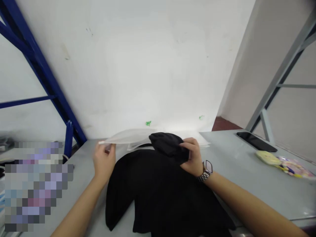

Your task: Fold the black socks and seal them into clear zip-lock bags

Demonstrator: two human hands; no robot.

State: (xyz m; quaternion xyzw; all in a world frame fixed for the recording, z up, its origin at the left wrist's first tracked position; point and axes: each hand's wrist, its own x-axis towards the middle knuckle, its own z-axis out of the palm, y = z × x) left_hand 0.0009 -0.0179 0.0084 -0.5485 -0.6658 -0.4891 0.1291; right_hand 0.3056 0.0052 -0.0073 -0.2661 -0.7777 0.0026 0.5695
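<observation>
My left hand (105, 161) is closed, fingers and thumb pinching the edge of a translucent white plastic bag (130, 135). The bag stretches right from that hand, toward the black bundle. My right hand (192, 156), with a watch on its wrist, is closed around a bunched piece of black cloth (168, 144). The cloth is held above a black shirt (163, 191) spread on the grey table (237, 158). One sleeve of the shirt lies out to the left, and its collar faces the wall.
More white bags or sheets (201, 140) lie behind the right hand by the wall (148, 65). A black phone (256, 141) and a yellow item with a colourful packet (296, 167) lie at right. A blue frame (46, 72) stands left, beside a blurred-out area.
</observation>
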